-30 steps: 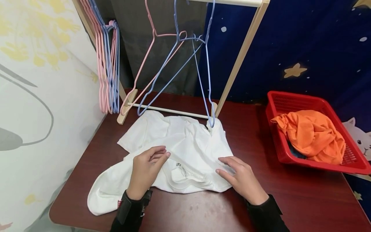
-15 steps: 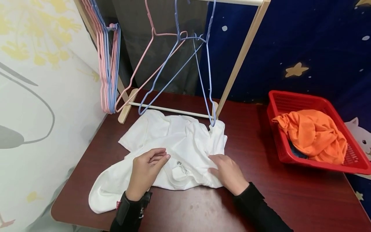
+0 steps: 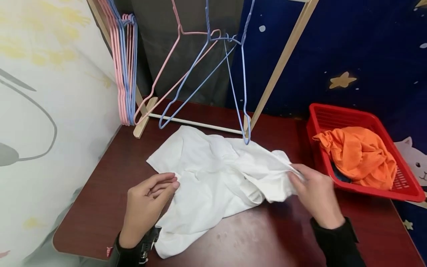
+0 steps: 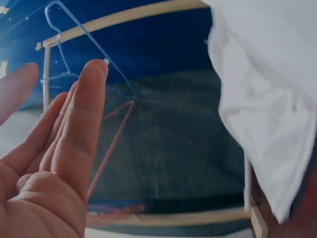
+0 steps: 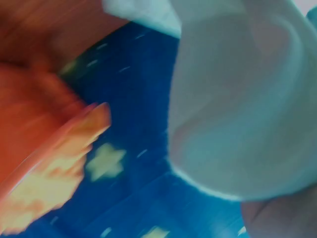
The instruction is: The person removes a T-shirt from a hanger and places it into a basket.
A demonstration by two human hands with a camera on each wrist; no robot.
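Observation:
A white short-sleeved shirt [image 3: 203, 193] lies crumpled on the dark red table [image 3: 110, 185]. My right hand [image 3: 317, 193] pinches the shirt's right side between thumb and fingers, lifting that edge off the table. Close up in the right wrist view, the raised white cloth [image 5: 237, 99] hides most of this hand. My left hand [image 3: 146, 204] hovers at the shirt's left edge in the head view. Its fingers look nearly straight in the left wrist view, with nothing between them and the thumb, and the cloth [image 4: 262, 99] hangs apart from it.
A wooden rack [image 3: 283, 59] stands behind the shirt. From it hang a pink hanger [image 3: 165, 61] and blue hangers [image 3: 244, 74], with a bundle of hangers [image 3: 125, 74] at the left. At the right sits a red basket [image 3: 347, 108] holding orange cloth [image 3: 361, 157].
My right hand has gripped the shirt's right side and pulled it rightward, so the shirt has turned and its collar has shifted right. My left hand has moved slightly left.

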